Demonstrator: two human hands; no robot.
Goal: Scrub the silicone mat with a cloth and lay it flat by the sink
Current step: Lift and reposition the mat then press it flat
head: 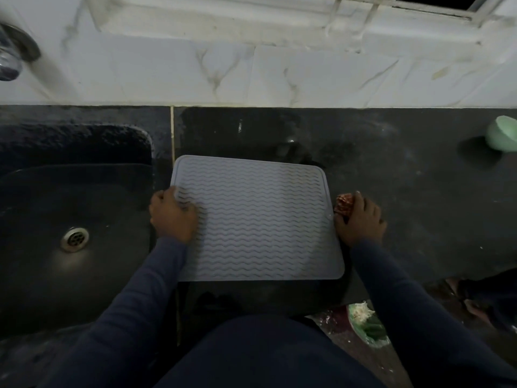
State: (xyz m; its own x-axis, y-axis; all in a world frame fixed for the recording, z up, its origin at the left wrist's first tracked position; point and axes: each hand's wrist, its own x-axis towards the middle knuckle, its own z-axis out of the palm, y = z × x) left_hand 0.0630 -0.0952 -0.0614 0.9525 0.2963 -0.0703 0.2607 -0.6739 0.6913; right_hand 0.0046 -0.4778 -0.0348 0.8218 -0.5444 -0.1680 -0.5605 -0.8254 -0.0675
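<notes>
head view: a grey silicone mat (257, 217) with wavy ridges lies flat on the dark table (405, 197), just to the right of the sink (84, 175) and turned a little askew to the table's front edge. its near edge stops short of the front edge of the table, and its left edge sits close to the pale seam between sink and table

the left hand (172, 217) is on the mat's left edge, about halfway along, with fingers bent down onto the ridged face and clamped on that edge. the right hand (361, 219) is at the mat's right edge, its fingers closed round a bunched red patterned cloth (344, 205); the cloth touches or nearly touches the mat's rim, which of the two cannot be told. both arms wear dark blue sleeves (414, 303)

the sink is dark, with a metal drain (75, 239) in its floor. a metal tap (11, 57) shows blurred at the upper left, against a white marbled tile wall (307, 77). a pale green bowl (503, 134) stands well apart at the table's far right. below the table's edge, on the floor, a green plate (372, 338) holds food scraps
</notes>
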